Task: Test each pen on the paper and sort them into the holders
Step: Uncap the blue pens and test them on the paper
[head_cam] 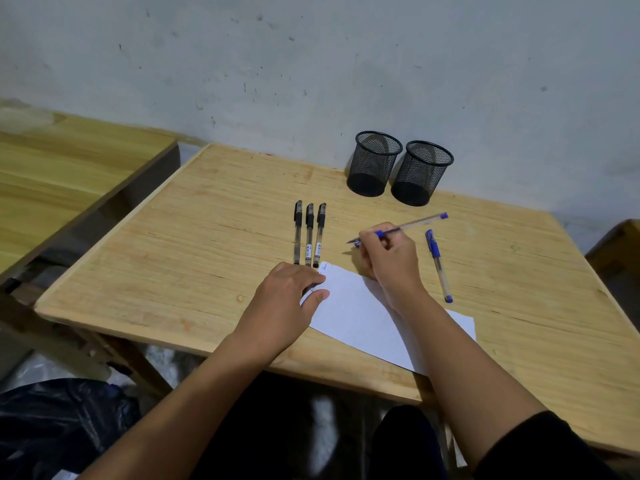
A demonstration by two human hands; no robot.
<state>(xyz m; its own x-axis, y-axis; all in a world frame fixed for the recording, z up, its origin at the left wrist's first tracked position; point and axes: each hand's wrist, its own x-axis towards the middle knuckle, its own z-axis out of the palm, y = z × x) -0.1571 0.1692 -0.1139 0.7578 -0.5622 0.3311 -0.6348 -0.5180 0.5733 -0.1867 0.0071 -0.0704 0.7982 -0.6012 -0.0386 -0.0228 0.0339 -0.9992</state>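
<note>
My right hand [389, 261] grips an uncapped blue pen [415, 223], tip pointing left just above the table beyond the paper's far edge. The white paper [360, 317] lies in front of me with small marks near its far left corner. My left hand [284, 299] rests flat on the paper's left edge, holding it down. Three capped black pens [309, 233] lie side by side beyond my left hand. A capped blue pen [438, 265] lies to the right of my right hand. Two black mesh holders [374, 164] [420, 174] stand empty at the back by the wall.
The wooden table [207, 237] has bare room at the left and far right. A second wooden table [62, 174] stands to the left across a gap. A dark bag [59, 420] lies on the floor at the lower left.
</note>
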